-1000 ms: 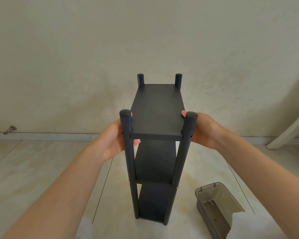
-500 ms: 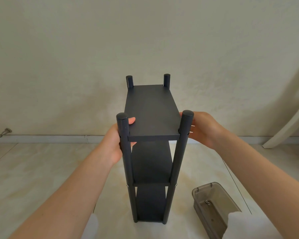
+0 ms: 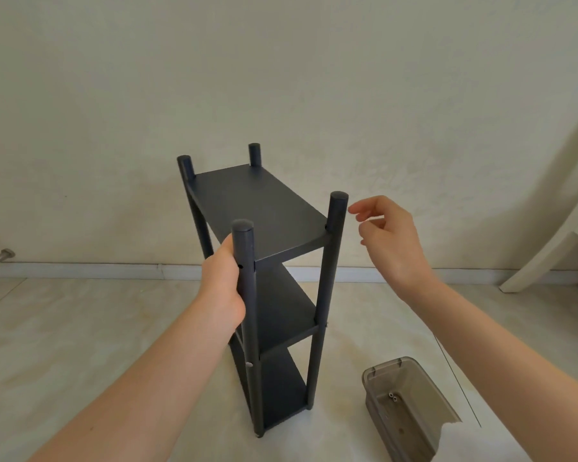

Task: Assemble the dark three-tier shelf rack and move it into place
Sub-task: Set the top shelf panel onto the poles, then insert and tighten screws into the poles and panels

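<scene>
The dark three-tier shelf rack (image 3: 264,211) stands upright on the pale floor in the middle of the view, turned at an angle to the wall. My left hand (image 3: 221,285) grips its near left post just below the top shelf. My right hand (image 3: 386,241) hovers a little to the right of the near right post, off the rack, with its fingers loosely curled and nothing in them. All three shelves and four post tops are visible.
A translucent grey plastic box (image 3: 404,408) with a few small screws inside sits on the floor at the lower right. A white furniture leg (image 3: 541,258) slants at the right edge. The wall and baseboard (image 3: 80,270) run behind, with a metal doorstop (image 3: 2,256) at left.
The rack has turned, its far end swinging left. My right hand let go of the near right post and pulled away. My left hand keeps its grip on the near left post.
</scene>
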The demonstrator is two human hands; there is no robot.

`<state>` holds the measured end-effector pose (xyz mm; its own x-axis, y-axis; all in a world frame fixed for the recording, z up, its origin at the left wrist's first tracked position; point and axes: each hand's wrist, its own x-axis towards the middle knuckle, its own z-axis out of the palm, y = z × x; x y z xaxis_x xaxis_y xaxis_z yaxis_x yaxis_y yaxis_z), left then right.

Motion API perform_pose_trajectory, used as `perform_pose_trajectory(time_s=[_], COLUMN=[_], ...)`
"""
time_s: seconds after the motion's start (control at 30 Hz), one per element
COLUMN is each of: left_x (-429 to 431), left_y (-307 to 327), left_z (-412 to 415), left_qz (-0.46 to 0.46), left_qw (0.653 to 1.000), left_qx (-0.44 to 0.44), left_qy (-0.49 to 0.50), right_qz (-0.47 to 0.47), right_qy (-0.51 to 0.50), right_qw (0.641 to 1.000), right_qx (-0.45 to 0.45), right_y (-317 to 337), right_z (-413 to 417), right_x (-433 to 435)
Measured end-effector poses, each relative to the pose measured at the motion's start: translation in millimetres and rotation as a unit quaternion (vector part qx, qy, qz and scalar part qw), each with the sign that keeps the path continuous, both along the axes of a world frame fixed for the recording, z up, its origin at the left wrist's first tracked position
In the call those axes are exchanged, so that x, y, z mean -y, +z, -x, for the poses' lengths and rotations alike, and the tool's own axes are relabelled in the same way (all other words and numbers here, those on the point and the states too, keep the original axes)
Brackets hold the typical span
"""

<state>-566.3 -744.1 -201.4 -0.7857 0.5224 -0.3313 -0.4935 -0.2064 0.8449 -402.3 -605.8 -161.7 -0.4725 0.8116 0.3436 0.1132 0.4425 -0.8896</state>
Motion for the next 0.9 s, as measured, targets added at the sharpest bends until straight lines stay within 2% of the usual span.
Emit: perform_pose_trajectory(time_s=[0.2,0.27,0.33,0.4,0.47,0.6,0.73,0.9], left_x=[-10.7,-14.6,-18.0,-19.7,-20.4,-18.7,-17.9,-20.8], left_y=[-4.3,-5.5,-6.4,-5.8,-4.7,-2.5,4.0,9.1], left_z=[-19.2,-25.0,-30.2,-34.0,-35.1,-30.0,-20.6,-14.7], left_qz=[0.007,-0.008,-0.035,-0.062,-0.068,-0.045,-0.062,-0.11], left_qw=[0.999,1.0,0.999,0.997,0.995,0.994,0.989,0.985], left_qx=[0.006,0.005,0.01,0.016,0.015,-0.025,-0.028,0.006], left_qy=[0.035,0.017,-0.018,-0.047,-0.072,-0.098,-0.129,-0.136], right_qz=[0.001,-0.01,-0.01,0.026,0.043,0.023,-0.018,-0.081], right_qy=[0.113,0.129,0.162,0.222,0.242,0.208,0.178,0.173], right_qw=[0.992,0.983,0.957,0.928,0.927,0.95,0.968,0.964], right_qx=[0.051,0.13,0.241,0.297,0.284,0.231,0.173,0.185], right_y=[-5.2,-11.6,-19.5,-28.5,-34.3,-42.6,-54.7,-58.0], right_z=[7.5,11.3,13.9,15.2,15.7,21.1,28.6,29.0], right_x=[31.7,38.5,44.1,49.2,52.2,53.3,60.0,56.5])
